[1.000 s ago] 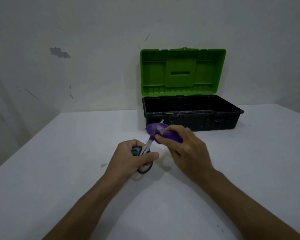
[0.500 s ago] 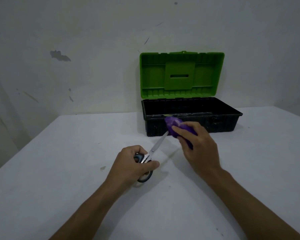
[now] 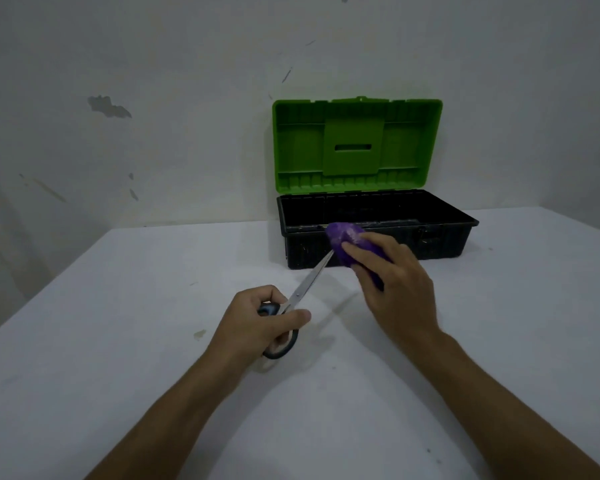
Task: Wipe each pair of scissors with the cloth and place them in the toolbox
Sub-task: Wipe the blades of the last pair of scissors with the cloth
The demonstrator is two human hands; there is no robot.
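Note:
My left hand (image 3: 260,320) grips the dark handles of a pair of scissors (image 3: 309,282), its silver blades pointing up and right above the white table. My right hand (image 3: 395,282) holds a bunched purple cloth (image 3: 343,239) wrapped over the blade tips. Behind them stands the toolbox (image 3: 437,244), a black base with its green lid (image 3: 357,147) propped open against the wall. The tip of the blades is hidden inside the cloth.
The white table (image 3: 118,341) runs up to a scuffed pale wall at the back. A small stain (image 3: 199,335) marks the table left of my left hand. The table's left edge slants down toward the near left.
My right hand has slid the cloth along the blades from near the handles out to the tips. My left hand has kept its grip on the handles.

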